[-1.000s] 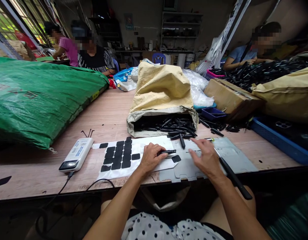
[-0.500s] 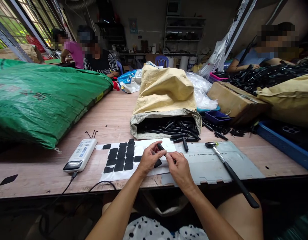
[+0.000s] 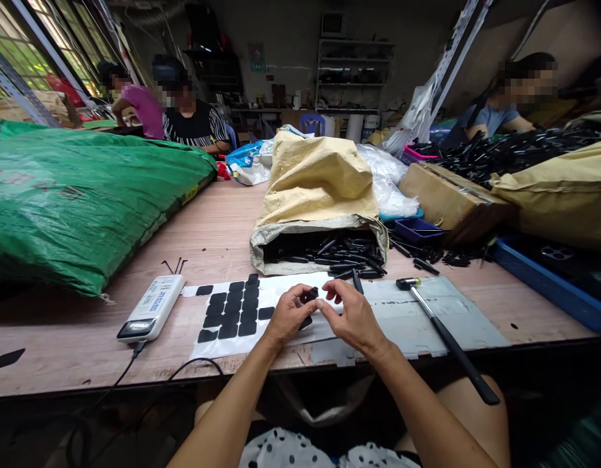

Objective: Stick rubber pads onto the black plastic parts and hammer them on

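My left hand (image 3: 288,313) is closed around a small black cylindrical part (image 3: 312,294), one end of which shows between thumb and fingers. Close beside it, my right hand (image 3: 351,315) has its thumb and fingers apart, thumb tip near the part. I see nothing in it. Beneath the hands lies a white backing sheet (image 3: 275,338) with several black rounded-square stickers (image 3: 229,312). Beyond them, a paper sack (image 3: 319,182) lies with its mouth toward me, full of black tubular pieces (image 3: 329,250). One black piece (image 3: 357,281) rests just past my right hand.
A mallet (image 3: 439,331) lies on a grey sheet (image 3: 388,322) at right, its handle over the table edge. A white power bank (image 3: 151,309) with a cable and a big green sack (image 3: 95,201) are at left. A blue tray (image 3: 548,286) stands far right. Several people sit beyond.
My right hand has opened and come slightly away from the black part. My left hand keeps hold of it, now turned with its end toward the right hand. The view has shifted slightly.
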Tool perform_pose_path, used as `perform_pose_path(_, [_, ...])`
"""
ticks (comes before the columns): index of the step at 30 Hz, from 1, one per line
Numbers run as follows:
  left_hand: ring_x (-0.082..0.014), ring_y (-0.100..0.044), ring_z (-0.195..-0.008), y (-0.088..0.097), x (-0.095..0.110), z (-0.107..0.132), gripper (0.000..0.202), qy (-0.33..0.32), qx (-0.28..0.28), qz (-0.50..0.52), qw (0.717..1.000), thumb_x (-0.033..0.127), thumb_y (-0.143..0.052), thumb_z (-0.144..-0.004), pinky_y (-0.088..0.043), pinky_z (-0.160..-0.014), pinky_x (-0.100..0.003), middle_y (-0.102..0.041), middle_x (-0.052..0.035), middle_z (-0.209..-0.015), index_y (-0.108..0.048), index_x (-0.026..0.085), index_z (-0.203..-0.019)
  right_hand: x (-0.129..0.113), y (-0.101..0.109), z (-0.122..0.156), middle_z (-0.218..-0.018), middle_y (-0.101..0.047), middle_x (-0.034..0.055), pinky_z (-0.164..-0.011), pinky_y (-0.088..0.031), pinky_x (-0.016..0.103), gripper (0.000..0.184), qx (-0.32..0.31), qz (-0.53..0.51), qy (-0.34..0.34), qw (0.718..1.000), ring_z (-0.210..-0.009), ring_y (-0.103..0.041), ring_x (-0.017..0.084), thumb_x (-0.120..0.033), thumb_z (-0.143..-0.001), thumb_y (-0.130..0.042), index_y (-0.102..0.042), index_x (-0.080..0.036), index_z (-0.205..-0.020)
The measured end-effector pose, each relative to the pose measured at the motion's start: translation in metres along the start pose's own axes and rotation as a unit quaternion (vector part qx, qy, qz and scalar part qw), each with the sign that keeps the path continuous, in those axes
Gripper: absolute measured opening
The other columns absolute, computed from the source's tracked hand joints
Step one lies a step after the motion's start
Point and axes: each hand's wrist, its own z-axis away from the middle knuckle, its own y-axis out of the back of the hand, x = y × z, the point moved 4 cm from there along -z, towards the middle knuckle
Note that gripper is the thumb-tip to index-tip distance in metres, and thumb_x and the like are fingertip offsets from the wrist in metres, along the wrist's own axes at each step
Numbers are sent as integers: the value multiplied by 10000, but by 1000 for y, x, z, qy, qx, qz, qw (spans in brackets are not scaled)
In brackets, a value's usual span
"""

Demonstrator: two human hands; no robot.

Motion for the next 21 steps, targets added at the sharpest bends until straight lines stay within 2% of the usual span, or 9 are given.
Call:
perform_pose_path(4, [-196,-532,-858,0,7,0,98,-71,22,-131,989,260,-695,-822,-420,-828,-332,-625,-18,-849,-705,211,-907,-8,-2,-2,-867,-613,30,-728,-412,295,149,-17,96,32,995,-818,-566,183,-350,-905,-618,-569,-213,-931])
perform_pose_path(9, [-223,-531,-877,-5,13,2,99,-84,20,-228,970,223,-665,-826,-403,-842,-368,-654,-32,-837,-724,215,-904,0,-4,-1,-864,-625,44,-724,-386,302,190,-52,165,23,985,-807,-563,186,-370,-963,-557,-560,-219,-848])
perform_pose_path(16, [-232,-542,-884,-12,14,7,81,-116,-3,-294,949,229,-666,-854,-377,-880,-401,-678,-44,-817,-745,210,-857,15,-11,1,-830,-610,28,-714,-362,302,156,-115,142,4,983,-790,-519,178,-301,-919,-596,-542,-214,-801])
perform_pose_path(21, [-225,-534,-859,-14,16,9,93,-132,-11,-295,946,228,-658,-868,-379,-867,-395,-664,-43,-791,-744,201,-841,14,-14,1,-822,-582,35,-760,-366,320,149,-111,113,63,985,-829,-479,193,-199,-925,-539,-515,-208,-778])
